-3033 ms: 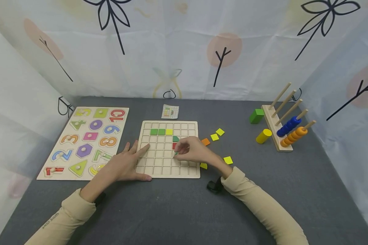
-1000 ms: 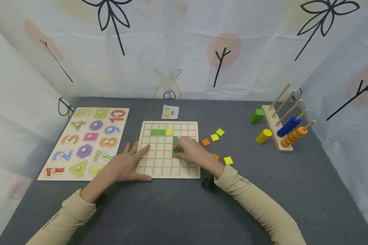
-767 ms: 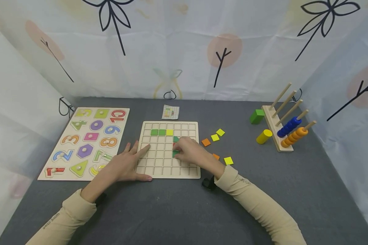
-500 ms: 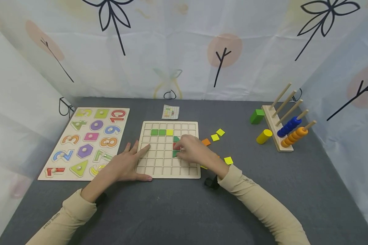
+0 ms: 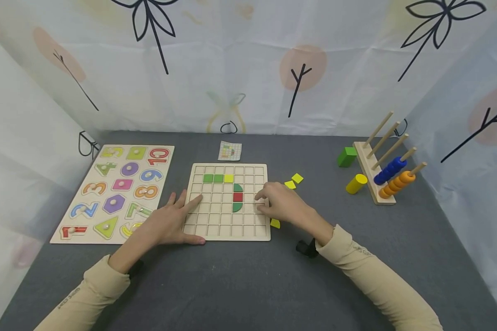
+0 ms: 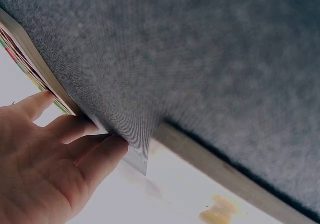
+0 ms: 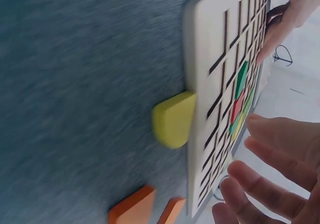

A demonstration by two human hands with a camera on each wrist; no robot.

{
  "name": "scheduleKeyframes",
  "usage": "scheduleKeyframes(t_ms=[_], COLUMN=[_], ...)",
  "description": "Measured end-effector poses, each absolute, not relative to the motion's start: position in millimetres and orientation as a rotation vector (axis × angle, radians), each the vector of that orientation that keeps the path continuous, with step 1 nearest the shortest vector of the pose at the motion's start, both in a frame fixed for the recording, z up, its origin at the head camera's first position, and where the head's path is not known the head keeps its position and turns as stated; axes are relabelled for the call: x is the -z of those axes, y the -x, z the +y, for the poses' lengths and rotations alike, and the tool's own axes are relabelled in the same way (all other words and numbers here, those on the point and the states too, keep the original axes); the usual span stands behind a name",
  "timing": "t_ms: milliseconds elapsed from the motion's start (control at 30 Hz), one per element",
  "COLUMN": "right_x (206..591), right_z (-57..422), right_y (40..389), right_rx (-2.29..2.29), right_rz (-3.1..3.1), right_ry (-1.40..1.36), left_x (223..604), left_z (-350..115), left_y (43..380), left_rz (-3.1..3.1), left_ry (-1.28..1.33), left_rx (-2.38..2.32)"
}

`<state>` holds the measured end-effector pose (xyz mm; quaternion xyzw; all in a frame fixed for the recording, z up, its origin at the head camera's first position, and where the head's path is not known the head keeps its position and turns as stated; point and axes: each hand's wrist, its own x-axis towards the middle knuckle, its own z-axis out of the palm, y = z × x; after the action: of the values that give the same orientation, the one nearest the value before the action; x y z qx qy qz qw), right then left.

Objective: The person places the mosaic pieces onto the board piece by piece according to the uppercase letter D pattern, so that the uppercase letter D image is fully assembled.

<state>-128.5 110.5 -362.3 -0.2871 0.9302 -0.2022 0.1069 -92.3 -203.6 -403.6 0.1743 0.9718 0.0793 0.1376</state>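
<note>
Lying mid-frame in the head view, the pale gridded board bears coloured tiles, its edges partly hidden by the outspread left hand and loosely curved, empty right hand. The left wrist view crops the left hand; the right wrist view, orange tiles.

The square pale-wood grid board is ruled by thin darker lines. On it are green square tiles, a yellow square tile, a red square tile and darker green quarter-round tiles. Right of the board: loose yellow tiles, flat orange tiles, a green block, a yellow cylinder, blue rings and orange rings. Left of it, a cream puzzle board shows multicoloured numerals and shapes. Behind it, white cloth bears black plant outlines and peach blots. Beneath it, the tabletop is dark grey.
</note>
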Motion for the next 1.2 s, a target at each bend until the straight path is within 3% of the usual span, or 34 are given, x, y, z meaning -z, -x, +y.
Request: scheduleKeyframes(t_ms=[600, 1200], right_x=[373.9, 377.1], right_z=[148.5, 154.3], right_y=[114.3, 105.8], right_rx=[0.563, 0.499], right_rz=[2.580, 2.592], right_ry=[1.034, 1.027], left_x=[401.4, 400.1], left_z=[-204.5, -203.7], left_y=[89.4, 89.7], left_rz=[2.822, 2.818], left_ry=[-0.525, -0.523], left_rx=[-0.256, -0.260])
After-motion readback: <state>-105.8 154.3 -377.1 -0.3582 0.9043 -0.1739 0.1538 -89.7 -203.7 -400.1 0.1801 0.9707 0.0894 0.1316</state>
